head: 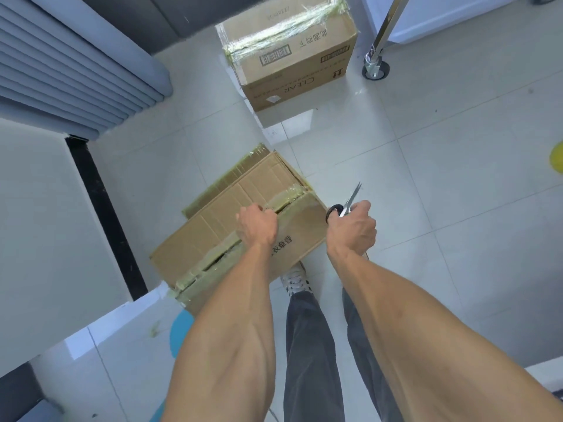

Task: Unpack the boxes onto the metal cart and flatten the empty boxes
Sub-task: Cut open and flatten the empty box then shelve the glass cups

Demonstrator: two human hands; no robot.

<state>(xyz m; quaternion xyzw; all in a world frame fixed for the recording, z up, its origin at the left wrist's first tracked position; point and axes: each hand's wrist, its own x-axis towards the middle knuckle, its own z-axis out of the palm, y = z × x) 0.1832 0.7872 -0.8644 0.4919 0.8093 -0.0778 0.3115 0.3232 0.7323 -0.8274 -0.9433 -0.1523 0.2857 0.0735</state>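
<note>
A brown cardboard box (219,214) stands on the tiled floor in front of my feet, its top seam slit and slightly gaping. My left hand (257,225) curls its fingers into that slit at the edge of a top flap. My right hand (353,226) is just right of the box and grips a pair of scissors (348,201), blades pointing up and away. A second box (289,50), still taped with clear tape, stands farther ahead. The metal cart shows only as a chrome leg with a caster wheel (376,67) at the upper right.
A grey slatted wall unit (70,71) and a white counter with a black edge (45,214) border the left side. My shoe (294,280) stands right beside the near box. Open tiled floor (457,178) stretches to the right, with a yellow mark (557,159) at the far edge.
</note>
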